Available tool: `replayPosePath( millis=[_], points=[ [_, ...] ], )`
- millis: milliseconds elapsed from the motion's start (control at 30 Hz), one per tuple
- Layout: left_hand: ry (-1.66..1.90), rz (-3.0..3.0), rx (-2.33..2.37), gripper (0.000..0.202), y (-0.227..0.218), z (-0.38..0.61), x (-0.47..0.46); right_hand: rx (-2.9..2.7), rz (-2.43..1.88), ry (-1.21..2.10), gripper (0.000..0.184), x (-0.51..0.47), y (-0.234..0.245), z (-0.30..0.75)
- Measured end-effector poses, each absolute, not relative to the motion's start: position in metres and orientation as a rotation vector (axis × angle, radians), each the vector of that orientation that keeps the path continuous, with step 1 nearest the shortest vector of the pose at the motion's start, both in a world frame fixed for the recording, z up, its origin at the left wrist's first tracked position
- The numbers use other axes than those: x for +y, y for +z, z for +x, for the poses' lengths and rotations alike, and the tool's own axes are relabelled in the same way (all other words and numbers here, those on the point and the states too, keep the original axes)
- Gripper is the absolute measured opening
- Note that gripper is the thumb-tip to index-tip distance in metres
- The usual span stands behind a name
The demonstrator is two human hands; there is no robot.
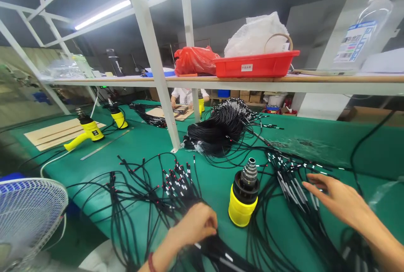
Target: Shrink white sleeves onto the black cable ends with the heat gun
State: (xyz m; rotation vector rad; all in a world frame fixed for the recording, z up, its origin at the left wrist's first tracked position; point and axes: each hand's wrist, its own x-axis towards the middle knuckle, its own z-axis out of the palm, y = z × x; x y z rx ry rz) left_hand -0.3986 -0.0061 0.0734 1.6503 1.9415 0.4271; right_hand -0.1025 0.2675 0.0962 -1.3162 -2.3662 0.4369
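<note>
My left hand (pixel 197 223) is over a thick bundle of black cables (pixel 217 246) at the lower middle. Its fingers are curled in towards the thumb, and whatever may be between them is hidden. To the right, my right hand (pixel 337 198) reaches over another cable bundle (pixel 293 188) with grey and white sleeved ends. Its fingers are stretched out and the thumb stands apart, close to those ends. Between my hands a yellow heat gun (pixel 243 204) stands with its metal nozzle pointing up. More black cables (pixel 118 204) with red and white tips spread out on the left.
A large coil of black cables (pixel 217 129) lies behind on the green table (pixel 145 139). Two more heat guns (pixel 90 131) are at the left, near a fan (pixel 31 217). Overhead, a shelf (pixel 192 81) carries a red tray (pixel 257 65). Across the table sits another person (pixel 186 95).
</note>
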Motion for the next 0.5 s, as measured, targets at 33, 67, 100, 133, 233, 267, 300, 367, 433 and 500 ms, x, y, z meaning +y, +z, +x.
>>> replayPosePath(
  millis=[33, 67, 100, 133, 233, 267, 300, 367, 433, 500],
  points=[
    [0.394, 1.668, 1.905, 0.009, 0.063, -0.394, -0.008, -2.354, -1.307, 0.494, 0.054, 0.265, 0.097, -0.105],
    [0.352, 1.696, 1.871, 0.012, 0.054, -0.389, -0.009, -2.349, -1.291, 0.533, 0.054, 0.262, 0.100, -0.108],
    [0.311, 1.733, 1.838, 0.015, 0.046, -0.384, -0.010, -2.343, -1.280, 0.555, 0.054, 0.259, 0.104, -0.112],
    [0.280, 1.775, 1.808, 0.016, 0.041, -0.379, -0.010, -2.339, -1.277, 0.567, 0.054, 0.256, 0.109, -0.116],
    [0.247, 1.880, 1.732, 0.010, 0.031, -0.371, -0.008, -2.346, -1.251, 0.587, 0.055, 0.247, 0.123, -0.125],
    [0.244, 1.902, 1.713, 0.007, 0.031, -0.369, -0.008, -2.354, -1.227, 0.589, 0.055, 0.244, 0.127, -0.127],
    [0.235, 1.921, 1.702, 0.006, 0.031, -0.368, -0.008, -2.360, -1.199, 0.585, 0.054, 0.241, 0.130, -0.128],
    [0.208, 1.947, 1.707, 0.006, 0.034, -0.367, -0.008, -2.360, -1.143, 0.564, 0.051, 0.238, 0.133, -0.130],
    [0.180, 1.969, 1.715, 0.005, 0.036, -0.366, -0.010, -2.350, -1.099, 0.542, 0.049, 0.235, 0.134, -0.130],
    [0.169, 1.983, 1.715, 0.010, 0.035, -0.364, -0.012, -2.343, -1.075, 0.537, 0.048, 0.234, 0.136, -0.130]
  ],
)
